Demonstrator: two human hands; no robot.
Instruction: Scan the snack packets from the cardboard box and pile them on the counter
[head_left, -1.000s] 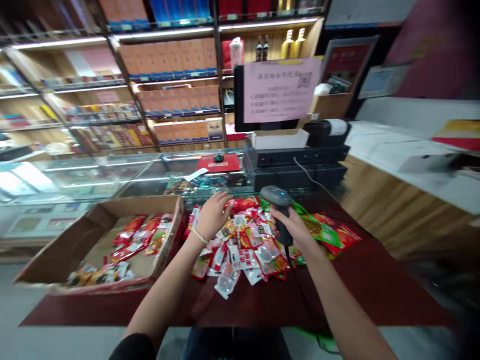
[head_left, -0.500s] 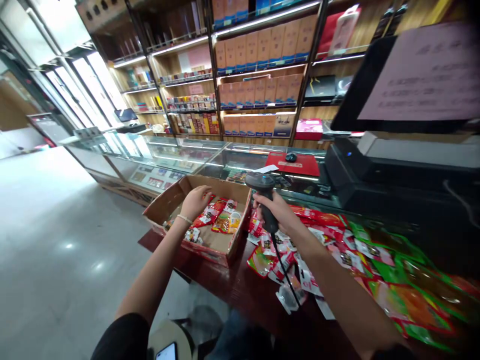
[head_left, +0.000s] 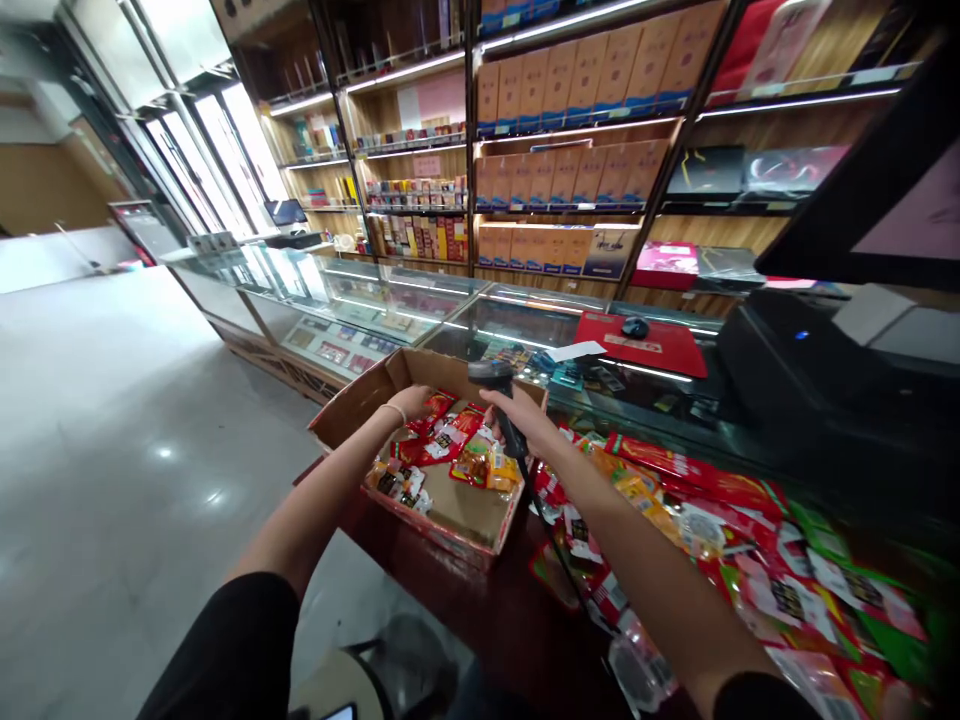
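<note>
My right hand (head_left: 523, 418) is closed round the handle of a black barcode scanner (head_left: 510, 428), held over the right side of an open cardboard box (head_left: 457, 545). A cable hangs from the scanner's handle. Inside the box, toward the back left, my left hand (head_left: 409, 402) reaches down against a red snack packet (head_left: 442, 404); its fingertips are partly hidden, so its grip is unclear. Other red packets, yellow-orange packets (head_left: 472, 465) and small white-and-black packets (head_left: 401, 484) lie on the box's floor.
Right of the box, many red, orange and green snack packets (head_left: 795, 600) are heaped under my right forearm. Behind stand a glass counter (head_left: 525, 312), a mouse (head_left: 635, 327) on a red mat (head_left: 675, 345), and a black monitor (head_left: 840, 215). A round stool (head_left: 337, 685) stands below left.
My left hand has gone down into the box, onto the red packets. The scanner in my right hand has shifted left, over the box. The view has turned a little left.
</note>
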